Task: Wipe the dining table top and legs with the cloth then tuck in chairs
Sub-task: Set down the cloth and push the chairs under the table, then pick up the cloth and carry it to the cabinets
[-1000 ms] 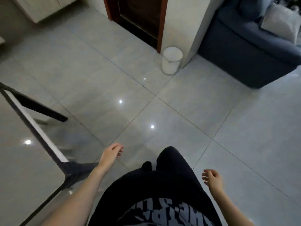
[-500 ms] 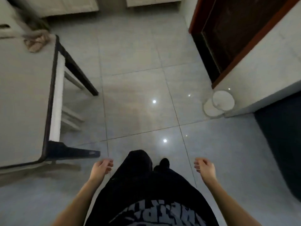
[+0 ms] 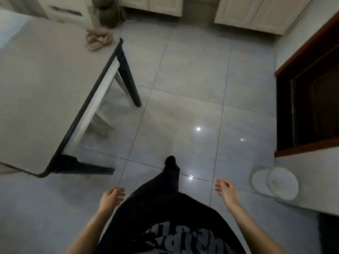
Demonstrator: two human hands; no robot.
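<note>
Cloth (image 3: pixel 99 40) sits bunched at the table's (image 3: pixel 45 85) far corner, well apart from both hands. Left hand (image 3: pixel 111 198) and right hand (image 3: pixel 226 190) loosely curled, holding nothing. Cloth looks soft and light (pinch the crumpled top, 1 hand enough).

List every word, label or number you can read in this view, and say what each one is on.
Large pale block letters on the front of the person's black shirt: seen upside down, cut off by the frame edge and blurred, so not readable.
Nothing readable on the table, cloth, cabinets or white bin.
</note>
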